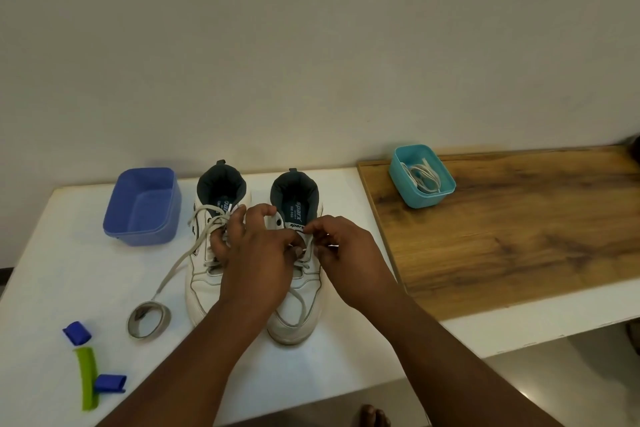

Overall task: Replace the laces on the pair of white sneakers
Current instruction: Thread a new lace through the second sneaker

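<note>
Two white sneakers stand side by side on the white table, toes towards me. The left sneaker has a loose greyish lace trailing off to the left. Over the right sneaker both hands work at the upper eyelets. My left hand lies across the shoe's tongue with its fingers curled at the lace. My right hand pinches the right sneaker's lace near an eyelet. A teal box holding white laces sits on the wooden board.
An empty blue-violet tub stands left of the shoes. A roll of tape, two small blue clips and a green stick lie at the near left. A wooden board covers the right side. The table's front edge is close.
</note>
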A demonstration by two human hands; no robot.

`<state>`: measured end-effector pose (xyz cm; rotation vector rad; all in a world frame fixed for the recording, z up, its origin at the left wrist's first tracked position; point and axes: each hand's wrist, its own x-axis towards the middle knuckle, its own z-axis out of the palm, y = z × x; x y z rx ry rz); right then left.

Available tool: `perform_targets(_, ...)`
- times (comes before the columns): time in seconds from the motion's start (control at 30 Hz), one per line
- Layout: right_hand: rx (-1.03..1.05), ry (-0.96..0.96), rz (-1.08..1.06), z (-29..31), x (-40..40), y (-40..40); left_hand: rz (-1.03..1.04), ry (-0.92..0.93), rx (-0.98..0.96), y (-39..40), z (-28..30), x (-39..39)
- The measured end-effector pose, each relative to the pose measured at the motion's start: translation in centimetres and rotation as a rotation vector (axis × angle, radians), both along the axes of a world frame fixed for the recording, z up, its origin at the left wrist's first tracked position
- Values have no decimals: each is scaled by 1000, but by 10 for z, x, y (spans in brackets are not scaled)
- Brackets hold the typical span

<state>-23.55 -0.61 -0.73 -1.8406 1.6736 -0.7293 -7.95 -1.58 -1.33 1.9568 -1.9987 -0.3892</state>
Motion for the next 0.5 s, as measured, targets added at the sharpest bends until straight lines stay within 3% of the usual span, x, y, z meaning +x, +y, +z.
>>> perform_targets(0.27, 11, -7, 17, -2, 3, 1, 24, -61, -37, 3, -3, -4)
perform_targets(0.5, 40, -59, -81, -6, 3, 2, 36, 44, -44, 1, -6, -5)
